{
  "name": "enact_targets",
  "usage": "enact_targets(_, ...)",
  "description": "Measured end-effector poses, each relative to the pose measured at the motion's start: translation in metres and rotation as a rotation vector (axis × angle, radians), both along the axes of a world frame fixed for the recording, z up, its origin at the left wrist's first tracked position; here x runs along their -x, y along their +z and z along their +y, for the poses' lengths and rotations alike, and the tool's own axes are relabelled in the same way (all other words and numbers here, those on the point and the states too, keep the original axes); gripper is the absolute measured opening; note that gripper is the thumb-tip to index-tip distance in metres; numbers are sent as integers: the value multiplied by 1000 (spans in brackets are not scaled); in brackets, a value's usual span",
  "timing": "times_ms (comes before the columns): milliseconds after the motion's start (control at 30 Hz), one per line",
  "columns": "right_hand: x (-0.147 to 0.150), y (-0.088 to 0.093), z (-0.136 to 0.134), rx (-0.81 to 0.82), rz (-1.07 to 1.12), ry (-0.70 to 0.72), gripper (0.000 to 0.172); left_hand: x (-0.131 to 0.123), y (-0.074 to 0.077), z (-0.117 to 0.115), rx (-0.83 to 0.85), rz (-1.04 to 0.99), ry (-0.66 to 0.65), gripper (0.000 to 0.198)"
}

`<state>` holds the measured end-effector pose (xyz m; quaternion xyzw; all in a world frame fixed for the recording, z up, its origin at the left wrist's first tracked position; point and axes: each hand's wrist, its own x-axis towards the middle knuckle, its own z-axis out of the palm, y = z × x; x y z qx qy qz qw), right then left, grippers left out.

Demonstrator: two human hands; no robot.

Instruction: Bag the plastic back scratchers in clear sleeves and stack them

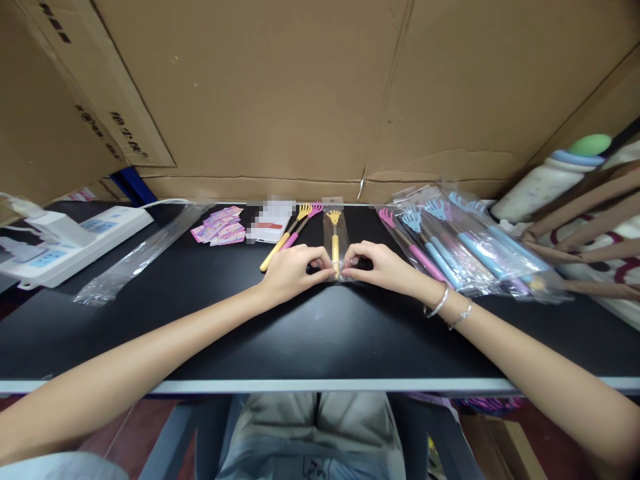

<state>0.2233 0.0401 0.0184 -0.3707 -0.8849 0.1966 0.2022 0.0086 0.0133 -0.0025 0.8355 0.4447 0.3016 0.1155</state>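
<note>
A yellow back scratcher (335,243) lies upright in view inside a clear plastic bag (328,230), its claw end pointing away from me. My left hand (297,270) pinches the near left edge of the bag between thumb and fingers. On the other side, my right hand (375,267) pinches the near right edge, by the handle's end. Just beyond my left hand lie a loose yellow back scratcher (275,251) and a pink back scratcher (300,230), partly hidden by that hand. Right of my right hand, several bagged back scratchers (450,243), pink and blue, overlap in a pile.
Pink printed cards (220,227) and a white, partly blurred packet (273,223) lie left of centre. Farther left are flat clear bags (145,253) and a white power strip (75,243). A bottle (545,183) leans at the right. Cardboard (280,87) walls the table's back.
</note>
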Motion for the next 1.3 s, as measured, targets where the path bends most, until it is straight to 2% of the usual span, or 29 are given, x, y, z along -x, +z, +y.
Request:
enact_targets(233,2,-4,3,-42,-44,-2,27,0,-2,4,-27,27,-24,24)
enact_targets(467,1,-11,5,-120,-59,19,20,0,-4,5,-69,39,-51,22)
enact_targets(900,2,-7,-2,-151,-64,-11,15,-1,-1,4,-103,97,-17,17)
enact_targets(1100,0,-10,-3,-134,-27,-49,21,-2,-1,2,-124,86,36,15)
enact_targets(1300,0,-10,-1,-118,-7,-16,15,-1,-3,4,-155,95,-52,5)
